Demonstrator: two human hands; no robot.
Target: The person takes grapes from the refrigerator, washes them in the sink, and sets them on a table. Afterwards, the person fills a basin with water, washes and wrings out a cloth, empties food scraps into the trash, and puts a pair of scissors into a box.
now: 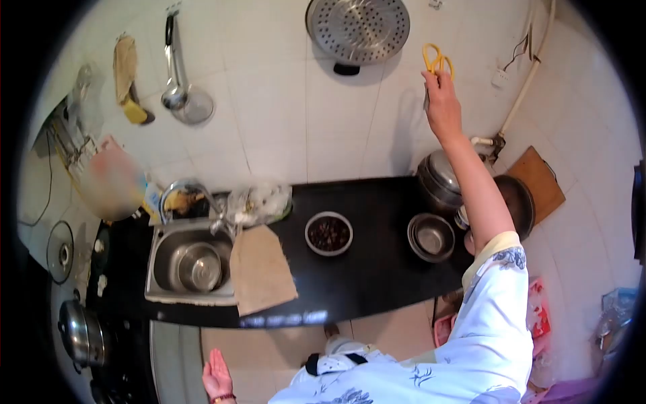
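Note:
High on the tiled wall, my right hand is closed around yellow-handled scissors, whose handles point up while the blades are mostly hidden by the fingers. My left hand hangs low in front of the counter, palm up with fingers stretched out and nothing in it. On the black counter stands a bowl of dark red pieces, perhaps dates. Nested steel bowls sit below my raised right arm.
A sink holds a steel pot, with cardboard beside it. Plastic bags lie behind. A steamer tray and ladle hang on the wall. At right are a lidded pot, pan and wooden board.

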